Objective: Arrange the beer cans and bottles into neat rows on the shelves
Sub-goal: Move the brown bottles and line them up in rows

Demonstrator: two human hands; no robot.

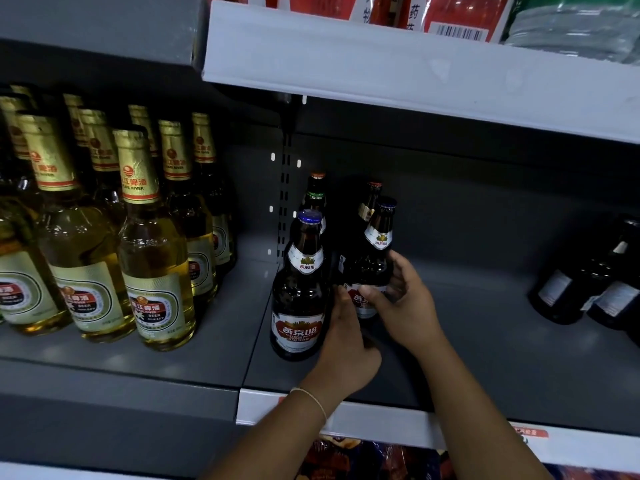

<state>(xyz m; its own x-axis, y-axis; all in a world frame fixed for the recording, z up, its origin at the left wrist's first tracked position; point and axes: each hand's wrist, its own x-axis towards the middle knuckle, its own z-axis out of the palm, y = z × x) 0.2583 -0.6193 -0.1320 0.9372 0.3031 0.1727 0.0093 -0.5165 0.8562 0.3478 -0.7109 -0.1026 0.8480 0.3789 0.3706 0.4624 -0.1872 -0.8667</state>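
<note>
On the grey shelf (485,341) stands a dark brown beer bottle (299,289) with a blue cap and a red-and-white label. Just to its right a second dark bottle (375,251) with a blue cap is held from both sides. My right hand (405,306) grips its lower body from the right, thumb across the label. My left hand (346,348) holds its lower left side, between the two bottles. Behind them stand two more dark bottles, one (316,195) with a green neck band, the other (369,202) with a gold neck label.
Several clear golden beer bottles (152,244) with gold foil necks fill the left shelf bay in rows. Two dark bottles (588,282) stand at the far right of the shelf. A white shelf edge (415,71) overhangs above, with red packages on it.
</note>
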